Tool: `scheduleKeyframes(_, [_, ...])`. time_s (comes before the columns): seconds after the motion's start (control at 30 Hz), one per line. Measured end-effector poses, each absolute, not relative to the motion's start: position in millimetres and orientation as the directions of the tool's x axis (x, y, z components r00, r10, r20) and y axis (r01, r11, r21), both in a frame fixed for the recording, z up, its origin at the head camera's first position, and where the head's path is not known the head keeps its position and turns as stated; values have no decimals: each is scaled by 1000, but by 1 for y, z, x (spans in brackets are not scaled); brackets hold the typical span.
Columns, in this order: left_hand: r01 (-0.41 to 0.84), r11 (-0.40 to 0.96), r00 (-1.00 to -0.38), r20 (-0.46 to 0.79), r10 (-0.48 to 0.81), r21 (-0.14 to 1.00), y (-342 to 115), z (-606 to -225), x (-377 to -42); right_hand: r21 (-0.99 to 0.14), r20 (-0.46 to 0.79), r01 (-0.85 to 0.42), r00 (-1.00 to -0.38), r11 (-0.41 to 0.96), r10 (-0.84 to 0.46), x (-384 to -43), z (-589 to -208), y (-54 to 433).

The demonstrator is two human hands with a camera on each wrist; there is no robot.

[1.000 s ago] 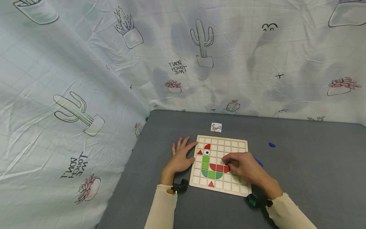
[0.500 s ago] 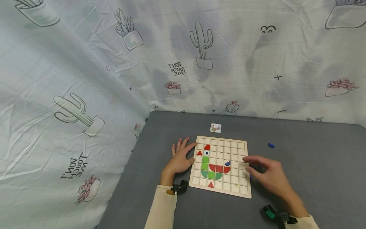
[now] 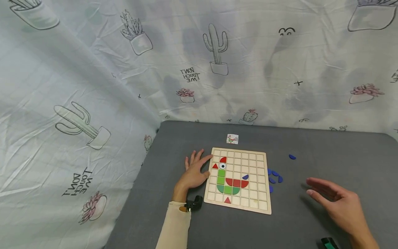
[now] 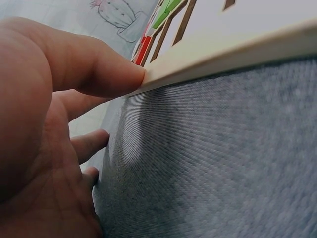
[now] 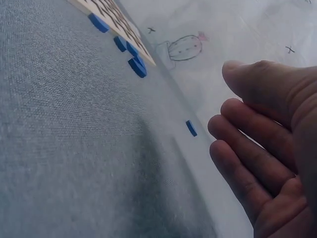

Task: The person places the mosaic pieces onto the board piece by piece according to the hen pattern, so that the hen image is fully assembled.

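Note:
A wooden grid board (image 3: 252, 204) lies on the grey table, with red, green and white eye pieces set in its left part. One blue piece (image 3: 245, 177) sits in a cell just above the red row. My left hand (image 3: 193, 175) touches the board's left edge with thumb and forefinger, its fingers spread; the left wrist view shows the thumb (image 4: 119, 77) against the rim. Off to the right, my right hand (image 3: 340, 204) hovers above the table, holding nothing, fingers loosely bent. Several blue half-round pieces (image 3: 272, 180) lie beside the board's right edge.
Behind the board lies a small printed picture card (image 3: 232, 139). A lone blue piece (image 3: 292, 157) rests farther right on the table (image 3: 326, 155). A patterned curtain (image 3: 264, 69) hangs along the back and left sides.
My right hand has let go of the blue piece on the board and moved away to the right, uncovering the blue pieces beside the board. My left hand has stayed at the edge.

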State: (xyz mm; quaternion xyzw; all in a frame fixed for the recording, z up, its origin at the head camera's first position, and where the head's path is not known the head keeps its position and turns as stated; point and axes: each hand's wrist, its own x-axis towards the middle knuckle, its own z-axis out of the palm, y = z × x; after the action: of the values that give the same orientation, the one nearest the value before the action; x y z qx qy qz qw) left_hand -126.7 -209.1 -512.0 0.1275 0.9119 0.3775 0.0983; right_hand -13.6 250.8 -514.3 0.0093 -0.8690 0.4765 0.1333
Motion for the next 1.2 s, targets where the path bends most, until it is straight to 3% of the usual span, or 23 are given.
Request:
scheduleKeyframes(0.53, [156,680,-946,-90,312,716,-209,-514,-125,-754,273,-275,-957,597,-96,-56,-522,217])
scheduleKeyframes(0.93, [164,680,-946,-80,313,714,-211,-510,-128,-701,260,-278,-957,657,-128,-45,-517,219])
scheduleKeyframes(1.2, [158,689,-944,-96,316,708,-210,-513,-128,-725,279,-317,-947,612,-159,-53,-518,211])
